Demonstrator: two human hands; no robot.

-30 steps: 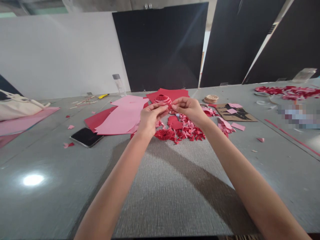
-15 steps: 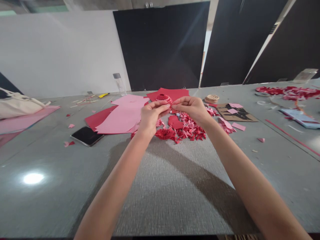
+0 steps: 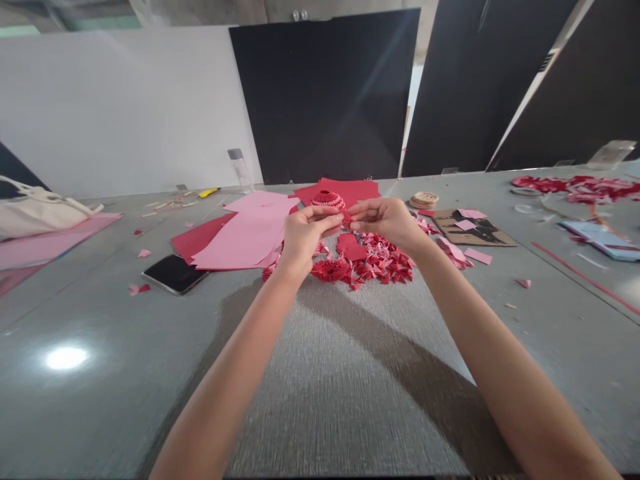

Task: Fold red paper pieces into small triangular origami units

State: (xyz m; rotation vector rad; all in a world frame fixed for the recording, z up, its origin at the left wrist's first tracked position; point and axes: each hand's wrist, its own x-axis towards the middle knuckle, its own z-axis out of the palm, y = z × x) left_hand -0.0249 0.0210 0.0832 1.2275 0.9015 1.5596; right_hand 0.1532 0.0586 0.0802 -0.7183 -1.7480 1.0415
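Observation:
Between my two hands is a small piece of red paper, partly hidden by fingertips. My left hand pinches its left side between thumb and fingers. On its other side, my right hand has thumb and fingertips closed at the paper's edge. Just behind stands a rounded red and pink folded-paper form. Below my hands lies a heap of small folded red and pink paper pieces, with red paper slips and a pleated red paper ring beside it.
Pink sheets and a phone lie to the left, with a clear bottle and yellow cutter behind. On the right are a wooden disc, a cardboard piece and a blue phone-like object.
The red paper between my fingers shows more plainly now. My right hand's fingers have shifted slightly and spread a little; both hands stay in nearly the same place.

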